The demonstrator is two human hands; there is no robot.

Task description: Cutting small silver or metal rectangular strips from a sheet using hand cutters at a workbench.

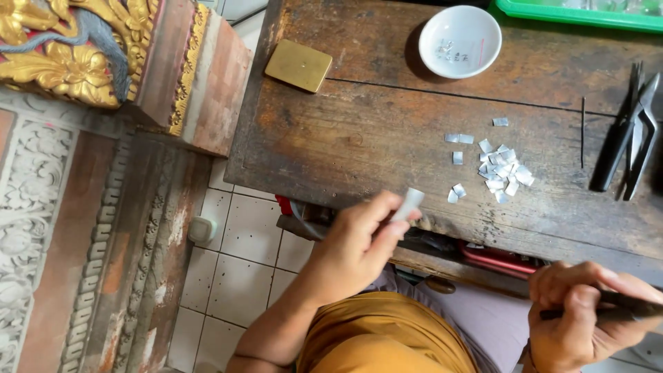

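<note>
The left hand (pixel 356 242) is pinching a small silvery metal strip (pixel 410 203) between thumb and fingertips, just off the near edge of the worn wooden table (pixel 359 131). The right hand (pixel 587 314), partly cut off, is closing its fingers around a dark tool (pixel 625 307) whose tip is out of view. Cut silvery pieces (pixel 501 173) are lying near the near edge. A white bowl (pixel 460 41) at the far edge is holding tiny, indistinct bits.

You're in a small craft workshop, likely a decorative inlay or ornament bench. Worn, scarred wooden table (pixel 359 131), with a pile of tiny cut silvery pieces (pixel 501 173), a white bowl (pixel 460 41) holding more bits, dark pliers and shears (pixel 632 128), and a brass block (pixel 298 65). Beside you stands gilded, painted carved woodwork (pixel 83 55) over a tiled floor (pixel 235 276).
</note>
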